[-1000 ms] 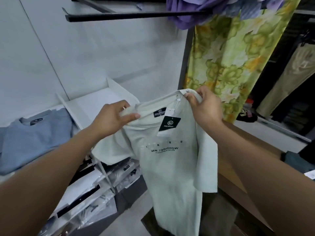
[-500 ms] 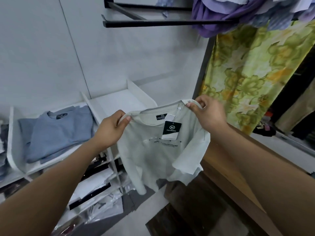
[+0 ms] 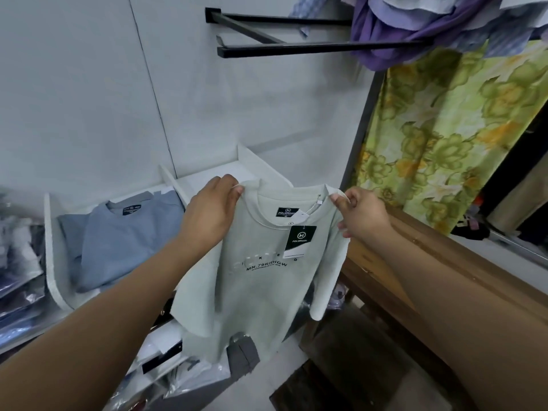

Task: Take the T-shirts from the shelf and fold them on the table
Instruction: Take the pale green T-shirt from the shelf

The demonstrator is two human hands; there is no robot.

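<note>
Both the left hand and right hand pinched the pale-green printed cotton T-shirt by its shoulders, evidently so it hung flat for folding, the wooden table at 3 o'clock.

A small clothing shop or its stockroom. A white shelf against the wall holds a folded blue T-shirt, with bagged garments stacked at its left edge. The held pale green T-shirt carries a black swing tag. Black wall rails bear purple fabric.
</note>
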